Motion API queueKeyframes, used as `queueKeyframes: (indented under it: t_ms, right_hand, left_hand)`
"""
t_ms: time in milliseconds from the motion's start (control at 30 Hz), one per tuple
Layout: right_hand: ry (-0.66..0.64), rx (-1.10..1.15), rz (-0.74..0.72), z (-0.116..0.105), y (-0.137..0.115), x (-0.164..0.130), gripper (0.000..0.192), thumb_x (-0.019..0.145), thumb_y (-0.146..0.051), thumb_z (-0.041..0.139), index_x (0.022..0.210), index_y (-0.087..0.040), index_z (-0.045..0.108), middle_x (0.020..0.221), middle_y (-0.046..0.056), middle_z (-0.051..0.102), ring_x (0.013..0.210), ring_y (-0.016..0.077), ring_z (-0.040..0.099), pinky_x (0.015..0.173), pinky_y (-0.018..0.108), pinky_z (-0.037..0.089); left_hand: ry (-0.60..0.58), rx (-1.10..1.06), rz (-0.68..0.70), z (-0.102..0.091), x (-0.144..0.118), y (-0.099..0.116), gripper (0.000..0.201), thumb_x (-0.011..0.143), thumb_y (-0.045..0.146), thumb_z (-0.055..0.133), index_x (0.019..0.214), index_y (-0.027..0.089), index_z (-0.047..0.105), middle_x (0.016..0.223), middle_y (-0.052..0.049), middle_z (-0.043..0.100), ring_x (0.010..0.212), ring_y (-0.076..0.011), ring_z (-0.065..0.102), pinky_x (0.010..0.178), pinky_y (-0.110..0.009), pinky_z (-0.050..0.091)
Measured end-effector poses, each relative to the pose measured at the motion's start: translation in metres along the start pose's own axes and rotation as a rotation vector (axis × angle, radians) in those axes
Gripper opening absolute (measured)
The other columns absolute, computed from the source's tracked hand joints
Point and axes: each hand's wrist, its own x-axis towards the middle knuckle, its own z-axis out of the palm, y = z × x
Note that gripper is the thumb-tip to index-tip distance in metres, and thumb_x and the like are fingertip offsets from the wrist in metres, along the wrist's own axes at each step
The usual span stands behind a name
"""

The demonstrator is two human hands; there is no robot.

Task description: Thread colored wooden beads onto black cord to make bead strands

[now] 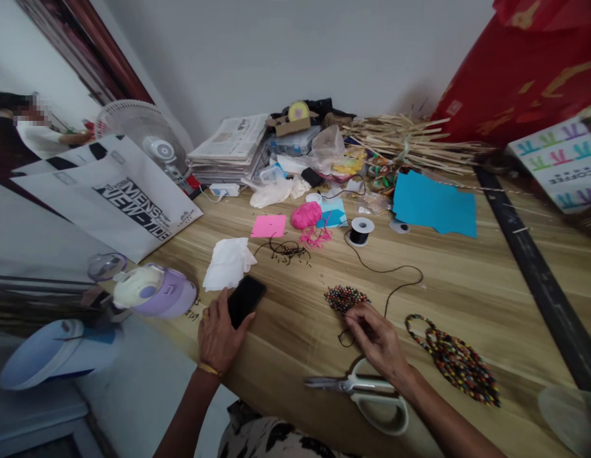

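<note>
My left hand (223, 332) is at the lower end of a black smartphone (247, 299) lying on the table, thumb on one side and fingers on the other. My right hand (378, 337) is pinched at the near edge of a small cluster of multicoloured beads (345, 298). A thin black cord (404, 286) runs from a white spool (362, 230) to this hand, with a small loop below the fingertips. White-handled scissors (359, 385) lie partly beneath my right wrist. To the right lies a coiled bead strand (462, 359).
A pink yarn ball (305, 215), dark cord scraps (289, 250) and a white tissue (229, 264) lie mid-table. A purple-and-white bottle (156, 291) is at left. Newspapers (231, 146), thin sticks (404, 140) and blue sheets (433, 203) sit behind. A person (42, 137) is at far left.
</note>
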Motion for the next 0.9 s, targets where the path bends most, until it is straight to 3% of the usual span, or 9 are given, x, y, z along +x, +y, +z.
queueKeyframes:
  t_ms: [133, 367, 900]
  right_hand:
    - [0.012, -0.01, 0.006, 0.0, 0.0, 0.0, 0.011, 0.088, -0.02, 0.048, 0.08, -0.018, 0.055, 0.074, 0.004, 0.056, 0.068, 0.0147, 0.055, 0.061, 0.025, 0.044]
    - [-0.006, -0.023, 0.018, -0.001, -0.002, 0.0, 0.015, 0.089, -0.023, 0.046, 0.079, -0.017, 0.055, 0.073, 0.004, 0.056, 0.067, 0.0143, 0.055, 0.061, 0.024, 0.044]
    - [-0.016, -0.027, 0.015, 0.0, 0.0, -0.001, 0.012, 0.088, -0.021, 0.047, 0.079, -0.018, 0.055, 0.073, 0.003, 0.056, 0.067, 0.0139, 0.053, 0.06, 0.024, 0.043]
  left_hand:
    - [0.04, -0.018, -0.008, 0.0, -0.013, -0.013, 0.086, 0.072, 0.065, 0.047, 0.131, 0.004, 0.034, 0.103, -0.021, 0.055, 0.098, -0.0355, 0.052, 0.078, -0.044, 0.042]
    - [0.02, -0.031, -0.004, 0.006, -0.032, -0.036, 0.077, 0.075, 0.068, 0.04, 0.119, 0.005, 0.05, 0.107, -0.021, 0.053, 0.1, -0.0335, 0.048, 0.086, -0.045, 0.039]
    - [0.049, -0.135, -0.094, 0.001, -0.049, -0.027, 0.076, 0.072, 0.069, 0.043, 0.112, 0.005, 0.057, 0.104, -0.02, 0.051, 0.101, -0.0332, 0.046, 0.094, -0.046, 0.035]
